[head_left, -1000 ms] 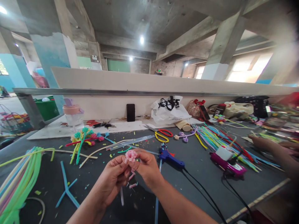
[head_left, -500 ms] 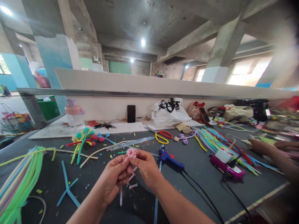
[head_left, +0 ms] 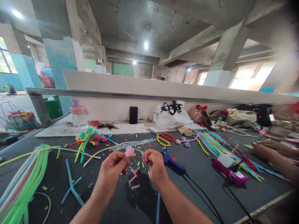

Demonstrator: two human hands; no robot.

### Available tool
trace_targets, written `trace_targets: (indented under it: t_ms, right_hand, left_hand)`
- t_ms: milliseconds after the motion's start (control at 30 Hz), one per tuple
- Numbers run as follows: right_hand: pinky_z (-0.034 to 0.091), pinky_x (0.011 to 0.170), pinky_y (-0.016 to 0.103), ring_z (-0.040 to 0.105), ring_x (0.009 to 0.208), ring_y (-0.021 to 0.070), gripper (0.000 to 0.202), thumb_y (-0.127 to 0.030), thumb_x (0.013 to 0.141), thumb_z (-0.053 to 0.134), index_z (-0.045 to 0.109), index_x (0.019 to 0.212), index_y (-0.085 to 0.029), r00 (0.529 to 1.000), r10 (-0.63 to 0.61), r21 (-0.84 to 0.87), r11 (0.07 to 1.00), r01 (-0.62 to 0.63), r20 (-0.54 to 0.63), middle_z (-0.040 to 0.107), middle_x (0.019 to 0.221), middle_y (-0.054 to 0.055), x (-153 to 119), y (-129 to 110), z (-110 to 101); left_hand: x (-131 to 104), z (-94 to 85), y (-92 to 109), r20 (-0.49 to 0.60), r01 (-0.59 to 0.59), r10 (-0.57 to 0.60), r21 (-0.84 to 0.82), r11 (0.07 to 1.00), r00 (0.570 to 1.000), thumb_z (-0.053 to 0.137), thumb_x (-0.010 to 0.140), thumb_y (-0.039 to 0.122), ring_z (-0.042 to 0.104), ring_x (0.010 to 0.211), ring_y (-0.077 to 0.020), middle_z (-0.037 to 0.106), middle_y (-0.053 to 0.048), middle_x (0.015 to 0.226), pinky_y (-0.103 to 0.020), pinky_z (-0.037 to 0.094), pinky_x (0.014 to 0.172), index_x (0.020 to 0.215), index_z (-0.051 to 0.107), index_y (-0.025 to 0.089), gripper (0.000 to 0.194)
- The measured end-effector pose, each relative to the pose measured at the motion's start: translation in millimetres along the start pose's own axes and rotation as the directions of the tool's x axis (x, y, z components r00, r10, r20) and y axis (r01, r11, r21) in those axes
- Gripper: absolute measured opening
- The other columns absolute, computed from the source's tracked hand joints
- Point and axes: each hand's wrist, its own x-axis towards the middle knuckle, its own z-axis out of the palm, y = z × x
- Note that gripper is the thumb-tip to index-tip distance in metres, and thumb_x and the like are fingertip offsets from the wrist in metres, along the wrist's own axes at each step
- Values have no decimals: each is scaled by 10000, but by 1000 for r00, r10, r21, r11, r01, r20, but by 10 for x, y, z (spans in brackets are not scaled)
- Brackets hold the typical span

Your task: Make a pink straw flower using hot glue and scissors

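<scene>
My left hand (head_left: 113, 165) is closed, pinching a small pink pipe-cleaner flower (head_left: 130, 151) between thumb and fingertips. The flower's petals are bunched into a round head above the fingers. To its right, apart from the flower, my right hand (head_left: 154, 165) hovers with fingers curled together. Whatever it might hold is hidden. Below the hands lie bent pink pipe-cleaner pieces (head_left: 134, 175) on the dark table (head_left: 126, 205). A blue glue gun (head_left: 174, 162) rests just right of my right hand, its cord trailing toward the front.
Scissors with red and yellow handles (head_left: 164, 139) lie behind the glue gun. Bundled pipe cleaners (head_left: 30, 177) fill the left side. Finished coloured stems (head_left: 85, 140), a phone (head_left: 133, 115) and a white bag (head_left: 171, 115) stand farther back. A co-worker's hands (head_left: 268, 152) are at the right.
My hands have moved apart: the right hand let go of the pink flower and shifted right. The flower stays in my left hand. The view has turned slightly left.
</scene>
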Motion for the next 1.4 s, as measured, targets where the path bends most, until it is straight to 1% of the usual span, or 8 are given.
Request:
trace_targets:
  t_ms: [200, 267, 400, 600, 767, 867, 1033, 1400]
  right_hand:
    - [317, 485, 223, 425, 510, 106, 177, -150, 725, 485, 611, 600, -156, 996, 55, -24, 998, -53, 67, 517, 540, -8, -42, 5, 22]
    - [359, 515, 224, 448, 541, 102, 133, -236, 782, 537, 651, 807, -172, 992, 71, -1, 997, -71, 107, 571, 681, 4, -66, -6, 56]
    - [427, 595, 232, 499, 684, 108, 412, -329, 773, 634, 538, 1170, -276, 963, 74, 98, 990, -102, 259, 542, 1079, 38, -104, -38, 115]
    - [422, 548, 220, 489, 630, 103, 246, -317, 777, 660, 649, 1011, -242, 959, 75, -22, 997, -71, 272, 595, 866, 17, -91, 10, 106]
    - [417, 540, 225, 479, 582, 96, 179, -303, 778, 653, 657, 940, -229, 975, 71, -141, 989, -41, 211, 574, 742, -11, -60, 26, 78]
    - [435, 605, 247, 525, 662, 123, 154, -277, 783, 636, 661, 923, -216, 969, -20, -293, 951, 94, 247, 598, 796, 9, -49, -13, 71]
    - [450, 710, 282, 574, 781, 166, 133, -219, 795, 601, 664, 906, -183, 902, -134, -460, 824, 331, 409, 633, 852, 50, -32, -92, 73]
    - [451, 685, 253, 577, 751, 147, 131, -231, 824, 566, 651, 907, -175, 789, -61, -481, 763, 432, 612, 635, 833, 44, 20, -167, -12]
  left_hand:
    - [5, -60, -46, -63, -120, 156, 387, 914, 986, 692, 683, 315, 461, 433, -103, 544, 47, 492, -202, 337, 434, 708, 603, 190, 155]
    - [12, -77, -61, -48, -144, 197, 518, 843, 979, 658, 704, 316, 452, 444, -111, 532, 44, 489, -211, 325, 447, 705, 606, 195, 132]
    - [15, -71, -70, -1, -178, 222, 592, 786, 975, 641, 687, 246, 430, 479, -114, 528, 47, 516, -218, 307, 483, 650, 613, 201, 65]
    - [-11, -13, -37, 120, -208, 170, 590, 780, 978, 610, 714, 264, 489, 570, -131, 596, 27, 614, -229, 357, 546, 689, 640, 195, 80]
    - [-29, 11, 0, 122, 30, -85, 402, 915, 989, 586, 758, 361, 427, 452, -95, 527, 48, 517, -203, 322, 433, 750, 609, 176, 187]
    - [-38, 15, 24, 126, 171, -201, 217, 961, 971, 592, 756, 409, 411, 439, -73, 511, 48, 525, -177, 302, 393, 684, 561, 164, 258]
    - [-22, -11, 20, 150, 294, -315, 144, 945, 937, 633, 712, 459, 426, 415, -59, 521, 35, 543, -159, 296, 347, 654, 547, 142, 334]
    - [15, -97, -26, 245, 484, -488, 79, 871, 838, 743, 621, 390, 488, 404, -72, 573, 8, 521, -178, 395, 376, 632, 555, 128, 323]
